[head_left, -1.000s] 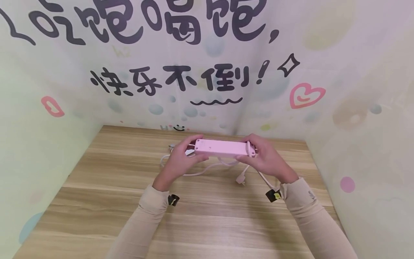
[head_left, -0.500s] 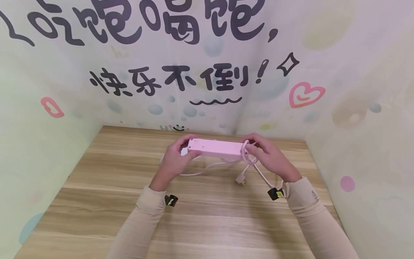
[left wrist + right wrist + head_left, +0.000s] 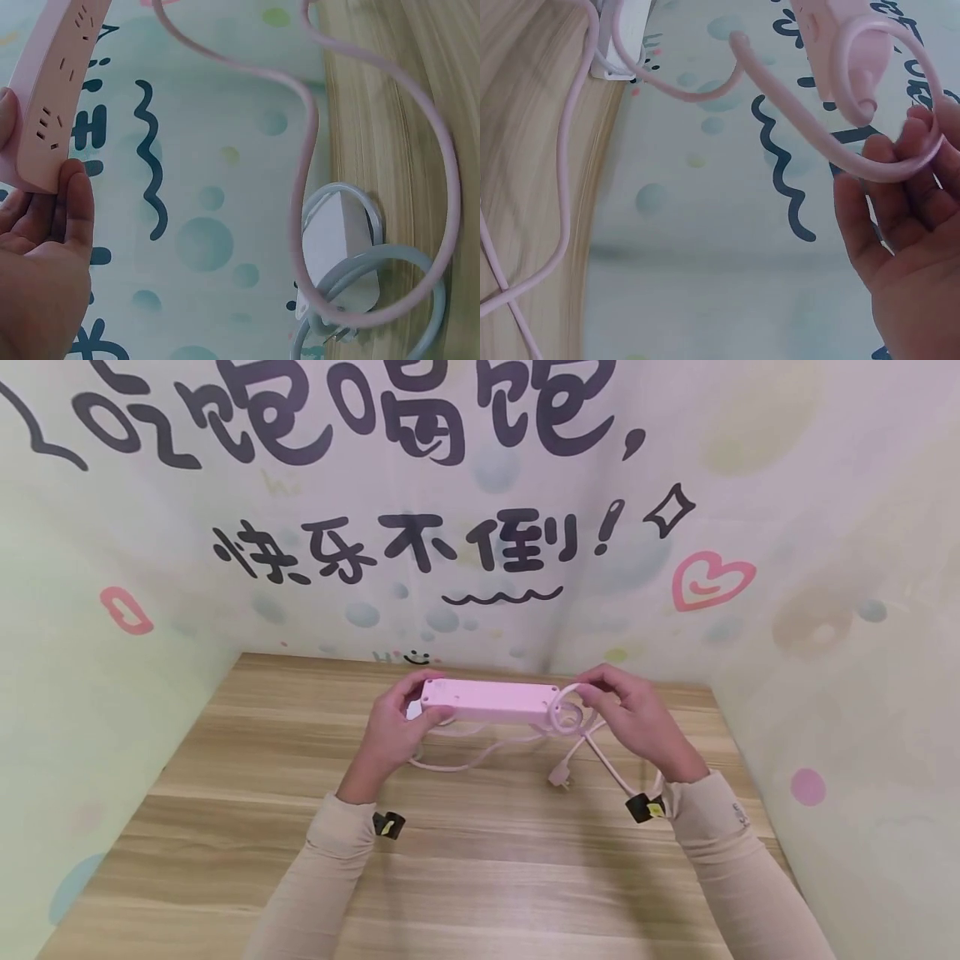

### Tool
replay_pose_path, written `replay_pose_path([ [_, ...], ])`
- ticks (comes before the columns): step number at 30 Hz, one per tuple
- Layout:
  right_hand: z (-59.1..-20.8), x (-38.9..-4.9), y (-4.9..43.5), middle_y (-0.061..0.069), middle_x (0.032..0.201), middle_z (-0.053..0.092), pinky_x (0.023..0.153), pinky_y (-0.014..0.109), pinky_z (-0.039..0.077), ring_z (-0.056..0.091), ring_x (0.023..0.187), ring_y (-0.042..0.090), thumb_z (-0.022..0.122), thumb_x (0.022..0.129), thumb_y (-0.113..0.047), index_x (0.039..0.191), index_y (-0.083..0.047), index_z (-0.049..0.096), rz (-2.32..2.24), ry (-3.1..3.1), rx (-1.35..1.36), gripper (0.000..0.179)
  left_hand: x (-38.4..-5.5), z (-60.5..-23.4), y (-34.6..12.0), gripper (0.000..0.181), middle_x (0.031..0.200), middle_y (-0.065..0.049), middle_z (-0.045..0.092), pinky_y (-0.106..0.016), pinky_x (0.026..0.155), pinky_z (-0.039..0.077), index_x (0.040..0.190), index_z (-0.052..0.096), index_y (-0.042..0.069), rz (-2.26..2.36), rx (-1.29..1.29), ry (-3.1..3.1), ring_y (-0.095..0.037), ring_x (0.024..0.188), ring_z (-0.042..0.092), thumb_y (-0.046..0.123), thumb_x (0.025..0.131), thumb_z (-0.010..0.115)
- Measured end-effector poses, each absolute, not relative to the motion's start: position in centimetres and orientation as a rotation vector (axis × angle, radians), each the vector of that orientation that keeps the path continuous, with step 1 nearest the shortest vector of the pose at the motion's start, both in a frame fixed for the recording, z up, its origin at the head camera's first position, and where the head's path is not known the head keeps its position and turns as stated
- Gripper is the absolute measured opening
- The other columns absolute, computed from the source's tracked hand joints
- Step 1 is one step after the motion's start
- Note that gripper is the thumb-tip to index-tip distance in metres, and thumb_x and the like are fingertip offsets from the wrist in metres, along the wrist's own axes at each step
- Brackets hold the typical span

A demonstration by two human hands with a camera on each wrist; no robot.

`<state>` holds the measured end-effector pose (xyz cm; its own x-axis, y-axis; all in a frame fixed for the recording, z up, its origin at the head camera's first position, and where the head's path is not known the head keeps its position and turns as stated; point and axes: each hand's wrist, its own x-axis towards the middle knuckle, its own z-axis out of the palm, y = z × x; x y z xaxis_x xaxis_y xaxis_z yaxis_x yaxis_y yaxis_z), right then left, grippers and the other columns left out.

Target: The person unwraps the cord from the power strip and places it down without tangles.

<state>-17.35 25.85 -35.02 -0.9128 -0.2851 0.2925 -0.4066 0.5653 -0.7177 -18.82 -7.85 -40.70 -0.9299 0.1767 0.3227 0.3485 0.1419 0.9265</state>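
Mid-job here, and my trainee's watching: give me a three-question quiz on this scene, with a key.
1. Multiple choice. What is the left hand gripping?
A) the pink plug
B) the pink power strip
C) the grey cable

2. True or false. In the head view, the power strip's socket face is turned toward the camera.

3. Fill the blank. The right hand holds a loop of pink ____.

Key: 1. B. 2. False. 3. Cord.

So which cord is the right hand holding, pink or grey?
The pink cord: the right hand holds its loop near the pink power strip. The grey cord lies curled by the white box.
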Motion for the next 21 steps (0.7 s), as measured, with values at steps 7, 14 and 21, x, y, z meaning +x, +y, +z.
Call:
replay_pose_path([
  [7, -34.6, -16.7, 25.8, 0.005, 0.082, 0.061, 0.058, 0.023, 0.049, 0.054, 0.064, 0.015, 0.062, 0.102, -0.015, 0.107, -0.01, 0.069, 1.328, -2.588, 0.633, 0.01, -18.9, -40.8, -7.8, 0.05, 0.141, -0.015, 0.061, -0.011, 0.092, 0.051, 0.133, 0.06, 0.002, -1.938, -0.445, -2.213, -0.022, 0.116, 0.059, 0.004, 0.087, 0.079],
  [14, -34.6, -16.2, 26.1, 0.0, 0.074, 0.058, 0.055, 0.022, 0.04, 0.044, 0.06, 0.008, 0.065, 0.099, -0.011, 0.099, -0.012, 0.071, 1.23, -2.599, 0.673, 0.005, -19.1, -40.8, -8.1, 0.052, 0.137, -0.027, 0.061, -0.011, 0.1, 0.048, 0.133, 0.057, -0.006, -1.914, -0.415, -2.11, -0.023, 0.121, 0.057, -0.003, 0.085, 0.077],
  [21, -35.3, -16.7, 27.2, -0.007, 0.076, 0.065, 0.059, 0.021, 0.048, 0.053, 0.064, 0.005, 0.071, 0.096, -0.018, 0.093, -0.02, 0.074, 1.151, -2.784, 0.819, 0.004, -19.4, -41.0, -9.2, 0.049, 0.145, -0.022, 0.056, -0.021, 0.113, 0.044, 0.133, 0.058, -0.003, -1.844, -0.328, -2.103, -0.026, 0.136, 0.053, 0.004, 0.088, 0.077],
])
